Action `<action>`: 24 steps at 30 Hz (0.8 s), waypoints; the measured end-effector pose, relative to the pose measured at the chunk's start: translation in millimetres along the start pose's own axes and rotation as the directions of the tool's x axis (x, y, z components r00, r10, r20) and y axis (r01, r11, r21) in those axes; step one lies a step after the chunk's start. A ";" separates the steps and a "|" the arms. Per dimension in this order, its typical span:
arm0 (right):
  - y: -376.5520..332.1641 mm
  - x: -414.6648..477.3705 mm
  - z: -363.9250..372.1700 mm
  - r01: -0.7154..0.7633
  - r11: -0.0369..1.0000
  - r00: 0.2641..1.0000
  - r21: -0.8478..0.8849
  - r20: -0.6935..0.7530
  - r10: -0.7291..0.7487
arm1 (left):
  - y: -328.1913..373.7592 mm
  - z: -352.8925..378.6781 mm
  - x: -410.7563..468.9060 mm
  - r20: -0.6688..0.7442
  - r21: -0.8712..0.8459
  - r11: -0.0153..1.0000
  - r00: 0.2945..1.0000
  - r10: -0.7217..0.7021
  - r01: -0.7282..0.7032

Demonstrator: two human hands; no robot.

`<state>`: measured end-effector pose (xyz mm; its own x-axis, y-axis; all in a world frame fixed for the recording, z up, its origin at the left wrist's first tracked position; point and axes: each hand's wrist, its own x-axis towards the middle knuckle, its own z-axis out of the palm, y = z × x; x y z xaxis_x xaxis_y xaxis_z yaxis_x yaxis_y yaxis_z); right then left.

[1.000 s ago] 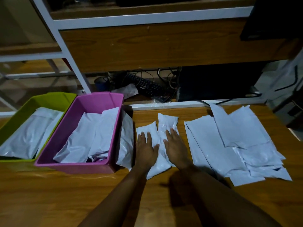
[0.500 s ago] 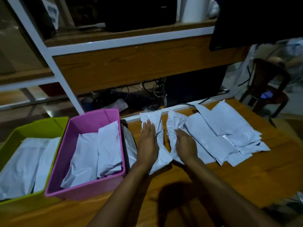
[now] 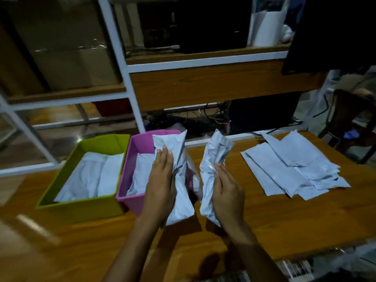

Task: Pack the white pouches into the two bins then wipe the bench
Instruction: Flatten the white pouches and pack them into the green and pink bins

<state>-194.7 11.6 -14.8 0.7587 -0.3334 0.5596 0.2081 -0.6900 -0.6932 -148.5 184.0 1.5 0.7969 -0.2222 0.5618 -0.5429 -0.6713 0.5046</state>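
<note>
My left hand [image 3: 161, 180] holds a white pouch [image 3: 179, 159] lifted off the wooden bench, over the right edge of the pink bin [image 3: 130, 171]. My right hand [image 3: 227, 190] holds a second white pouch [image 3: 213, 157] upright beside it. Both pouches are crumpled. The pink bin and the green bin [image 3: 67, 180] to its left each contain white pouches. A flat pile of several white pouches [image 3: 289, 165] lies on the bench at the right. Another pouch leans against the pink bin's right wall, mostly hidden behind the held one.
The wooden bench [image 3: 264, 216] runs to a near edge at the lower right. Behind it stands a white-framed wooden shelf [image 3: 203, 84] with cables and a dark computer case [image 3: 262, 110] underneath. A dark chair [image 3: 350, 119] stands at the far right.
Both hands went from pressing flat on two pouches on the bench to lifting one pouch each into the air. The left pouch has moved toward the pink bin. The camera has tilted upward.
</note>
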 end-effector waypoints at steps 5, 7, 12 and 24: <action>-51.5 -27.0 32.3 0.082 0.991 0.993 0.106 0.074 -0.090 | -30.5 -69.0 -37.1 -0.085 0.099 0.991 0.993 -0.079 0.088; -74.7 -31.7 49.3 0.114 0.982 0.986 0.148 0.103 -0.130 | -49.2 -96.6 -45.8 -0.109 0.131 0.983 0.988 -0.114 0.128; -130.7 -25.3 100.2 0.163 0.963 0.966 0.216 0.163 -0.200 | -108.8 -163.2 -48.9 -0.142 0.239 0.957 0.981 -0.131 0.163; -185.5 40.5 292.9 0.234 0.968 0.903 -0.093 0.390 -0.181 | -290.6 -190.0 43.9 0.172 0.491 0.868 0.970 -0.173 0.068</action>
<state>-21.8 314.2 3.4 0.8881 0.0739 0.4536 0.3214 -0.8054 -0.4980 -6.1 503.7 4.1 0.9124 -0.2211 0.3445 -0.2872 -0.9454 0.1539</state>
